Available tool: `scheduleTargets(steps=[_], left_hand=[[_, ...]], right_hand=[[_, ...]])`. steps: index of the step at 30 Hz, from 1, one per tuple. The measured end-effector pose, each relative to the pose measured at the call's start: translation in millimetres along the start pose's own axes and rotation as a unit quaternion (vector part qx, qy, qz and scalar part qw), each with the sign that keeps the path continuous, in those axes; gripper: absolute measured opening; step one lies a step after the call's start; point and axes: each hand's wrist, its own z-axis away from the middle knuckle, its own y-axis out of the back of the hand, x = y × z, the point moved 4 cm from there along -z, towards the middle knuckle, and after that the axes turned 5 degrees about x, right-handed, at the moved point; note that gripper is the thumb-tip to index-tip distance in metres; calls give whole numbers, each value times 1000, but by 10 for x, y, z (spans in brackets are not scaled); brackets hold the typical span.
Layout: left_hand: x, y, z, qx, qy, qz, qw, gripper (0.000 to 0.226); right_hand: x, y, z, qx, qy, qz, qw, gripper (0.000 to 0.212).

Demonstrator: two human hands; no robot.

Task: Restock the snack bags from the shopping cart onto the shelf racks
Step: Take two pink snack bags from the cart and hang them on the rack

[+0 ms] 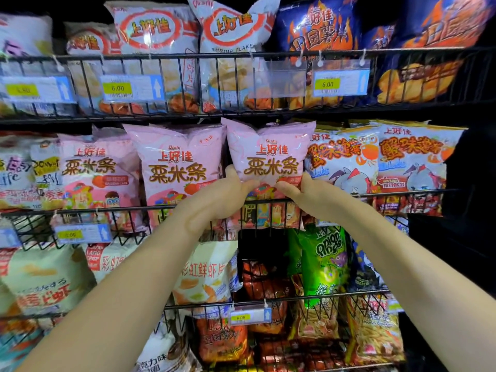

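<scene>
Shelving: left hand [220,196] and right hand [308,194], fingers [248,183] pinching pink Oishi bag [268,154]; next, seat it behind rack rail [134,208]

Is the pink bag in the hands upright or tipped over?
Upright: the pink bag stands with its print level, lower edge behind the rack wire.

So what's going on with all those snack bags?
A person is restocking snacks. Their left grip and right grip hold the lower corners of a pink Oishi bag, standing upright in the middle wire rack. A matching pink bag sits to its left, crab-picture bags to its right.
</scene>
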Motion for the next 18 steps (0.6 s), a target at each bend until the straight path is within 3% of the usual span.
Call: scheduleTargets(steps=[6,10,13,18], left_hand=[[-20,14,331,41,-52,-64,996,73],[136,128,553,121,-87,-168,975,58],[325,158,622,140,-142,-189,962,59],[585,-175,740,73,-273,-186,941,74]], right_hand=[[22,31,206,73,17,-9,997,48],[-21,145,475,127,52,-28,990,41],[-52,283,745,163,47,47,984,58],[63,409,1366,229,33,187,955,65]])
